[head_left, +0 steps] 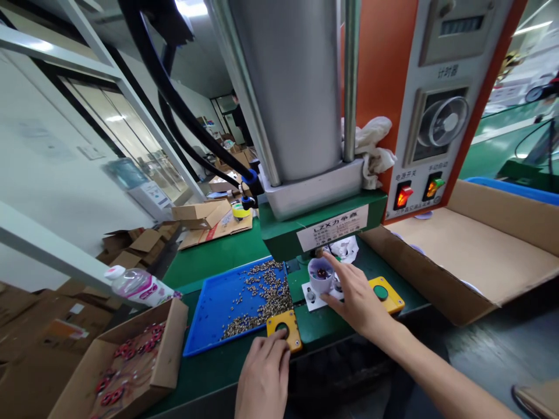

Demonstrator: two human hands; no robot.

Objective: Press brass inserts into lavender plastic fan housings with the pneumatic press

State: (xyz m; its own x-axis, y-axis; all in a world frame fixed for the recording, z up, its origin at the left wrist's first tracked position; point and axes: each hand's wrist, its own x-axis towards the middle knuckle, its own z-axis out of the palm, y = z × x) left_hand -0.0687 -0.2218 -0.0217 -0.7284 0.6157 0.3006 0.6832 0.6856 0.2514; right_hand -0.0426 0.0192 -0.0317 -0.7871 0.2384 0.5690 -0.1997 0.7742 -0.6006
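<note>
Left hand (264, 372), fingers loosely extended, rests on the yellow button box (291, 326); at its one o'clock, the right hand (358, 297) spreads thumb and forefinger beside the pale cup (319, 286), grip indeterminable.

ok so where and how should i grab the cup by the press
Probably by the outer wall of the cup, thumb and fingers on opposite sides, coming from the front right, where the right hand is. The cup stands upright, open top up, with a small dark part inside, and the press overhangs behind it, so straight down looks cramped.
</note>
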